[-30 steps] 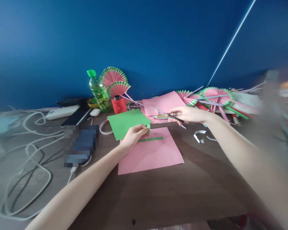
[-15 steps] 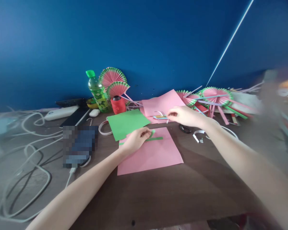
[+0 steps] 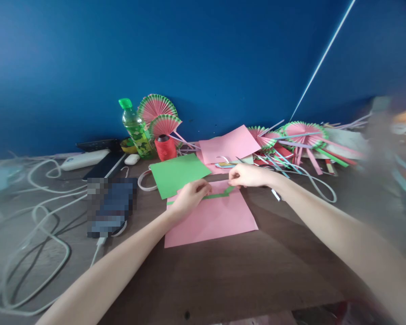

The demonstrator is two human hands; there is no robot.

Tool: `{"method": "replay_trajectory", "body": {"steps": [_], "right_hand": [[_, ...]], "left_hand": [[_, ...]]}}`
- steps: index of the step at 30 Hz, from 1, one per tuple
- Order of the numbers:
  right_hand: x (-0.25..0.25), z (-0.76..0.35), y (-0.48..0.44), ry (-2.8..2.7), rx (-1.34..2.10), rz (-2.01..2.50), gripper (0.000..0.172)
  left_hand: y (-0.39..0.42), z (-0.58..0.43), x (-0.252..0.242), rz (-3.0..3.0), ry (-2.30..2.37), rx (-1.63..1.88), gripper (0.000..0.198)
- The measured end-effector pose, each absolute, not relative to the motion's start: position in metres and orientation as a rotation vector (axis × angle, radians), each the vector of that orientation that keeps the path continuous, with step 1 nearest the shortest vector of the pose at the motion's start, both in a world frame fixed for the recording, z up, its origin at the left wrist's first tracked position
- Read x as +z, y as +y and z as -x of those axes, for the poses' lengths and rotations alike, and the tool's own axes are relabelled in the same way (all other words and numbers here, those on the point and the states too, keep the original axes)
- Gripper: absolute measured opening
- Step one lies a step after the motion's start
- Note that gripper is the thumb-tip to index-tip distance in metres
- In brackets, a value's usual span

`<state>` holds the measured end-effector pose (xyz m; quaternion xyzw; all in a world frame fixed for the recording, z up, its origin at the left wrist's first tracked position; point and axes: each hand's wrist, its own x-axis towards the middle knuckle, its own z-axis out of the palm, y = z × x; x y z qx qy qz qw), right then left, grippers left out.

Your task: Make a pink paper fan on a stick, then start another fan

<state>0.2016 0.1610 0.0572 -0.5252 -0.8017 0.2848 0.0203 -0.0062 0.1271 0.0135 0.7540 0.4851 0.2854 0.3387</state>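
Note:
A pink paper sheet (image 3: 213,223) lies on the brown table, with a green paper strip (image 3: 217,196) across its upper part. My left hand (image 3: 192,196) rests over the strip, fingers curled and closed; what is between its fingertips is hidden. In a pinch, my right hand (image 3: 246,175) grips the strip's right end, which bends up off the sheet. A green paper sheet (image 3: 177,174) lies just behind my left hand, partly over the pink one. Behind my right hand is another pink sheet (image 3: 228,145).
Folded pink-and-green paper fans (image 3: 157,110) stand by a green-capped bottle (image 3: 135,131) and a red thread spool (image 3: 165,148). More fans (image 3: 304,134) and paper strips lie at right. A phone (image 3: 113,207) and white cables (image 3: 67,253) occupy the left.
My right hand has moved down and left from near the back pink sheet to the strip's end, which it now grips. My left hand has stayed almost in place.

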Motion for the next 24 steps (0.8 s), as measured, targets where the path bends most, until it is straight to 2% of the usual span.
{"method": "replay_trajectory", "body": {"steps": [7,13,18,24], "right_hand": [[0.055,-0.213,0.166,-2.571,0.959,1.815,0.014],[0.056,-0.214,0.166,-2.619,1.064,1.715,0.021],[0.054,-0.213,0.166,-2.67,0.978,1.716,0.012],[0.054,-0.213,0.166,-2.669,1.003,1.714,0.013]], "left_hand": [[0.123,0.006,0.013,-1.99,1.216,0.789,0.014],[0.117,0.002,0.015,-2.295,1.153,0.739,0.023],[0.115,0.003,0.009,-2.612,1.068,0.622,0.029],[0.116,0.003,0.005,-2.664,1.045,0.602,0.029]]}}
